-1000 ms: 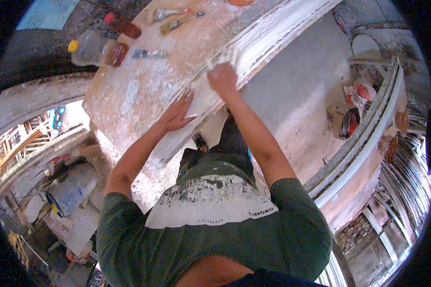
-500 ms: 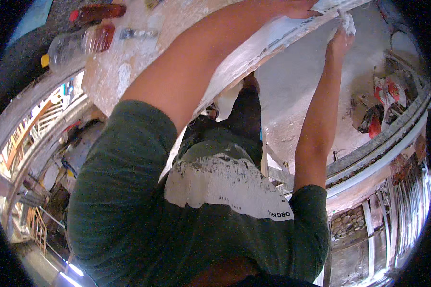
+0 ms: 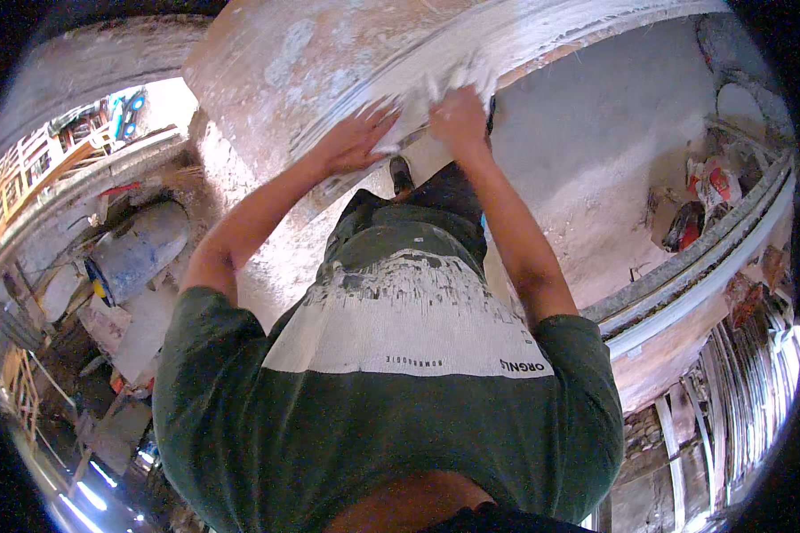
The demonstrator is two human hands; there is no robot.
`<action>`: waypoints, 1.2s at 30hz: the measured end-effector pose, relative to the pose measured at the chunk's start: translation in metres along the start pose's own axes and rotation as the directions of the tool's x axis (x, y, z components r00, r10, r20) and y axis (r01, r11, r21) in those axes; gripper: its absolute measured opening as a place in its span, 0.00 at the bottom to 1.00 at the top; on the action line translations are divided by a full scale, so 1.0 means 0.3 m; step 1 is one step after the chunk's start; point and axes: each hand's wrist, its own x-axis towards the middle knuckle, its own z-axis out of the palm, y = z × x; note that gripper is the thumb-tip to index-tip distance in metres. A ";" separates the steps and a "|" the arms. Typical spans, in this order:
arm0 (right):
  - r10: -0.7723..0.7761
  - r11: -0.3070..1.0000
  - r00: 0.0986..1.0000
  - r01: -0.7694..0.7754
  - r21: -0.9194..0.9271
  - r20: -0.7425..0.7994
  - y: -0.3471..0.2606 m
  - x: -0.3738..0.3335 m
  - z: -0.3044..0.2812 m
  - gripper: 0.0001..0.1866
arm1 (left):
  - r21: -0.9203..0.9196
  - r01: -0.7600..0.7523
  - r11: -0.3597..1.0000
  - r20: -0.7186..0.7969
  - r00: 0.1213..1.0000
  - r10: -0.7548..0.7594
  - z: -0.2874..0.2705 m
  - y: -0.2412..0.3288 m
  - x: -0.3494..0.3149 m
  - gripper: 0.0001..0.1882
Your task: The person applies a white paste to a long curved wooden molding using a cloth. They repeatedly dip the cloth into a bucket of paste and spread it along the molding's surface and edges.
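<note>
A long pinkish-brown board (image 3: 258,75) stretches across the top of the view, with a white streaked strip (image 3: 551,35) along its near edge. My left hand (image 3: 354,142) lies on that edge, fingers stretched out and holding nothing. Just right of it, my right hand (image 3: 460,120) is closed at the edge round a white, stringy wad (image 3: 462,80), perhaps wet fibre or cloth. Motion smears the wad, so its exact kind stays unclear. White residue marks the board beside both hands.
Below the board runs a pale dusty floor (image 3: 578,160). At the right, red-and-white bags (image 3: 711,182) lie behind a long curved moulding (image 3: 698,253). A blue-grey drum (image 3: 142,249) and clutter are on the left. My shoe (image 3: 402,173) shows under the board.
Both hands have come back from the far right along the board's edge, toward my body. My right hand still holds the white wad. The bottles at upper left have gone out of view.
</note>
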 end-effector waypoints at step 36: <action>-0.367 0.926 0.916 0.376 -0.026 0.164 -0.254 -0.204 0.002 0.14 | 0.297 0.006 0.955 -0.081 0.997 0.019 0.106 -0.002 -0.260 0.27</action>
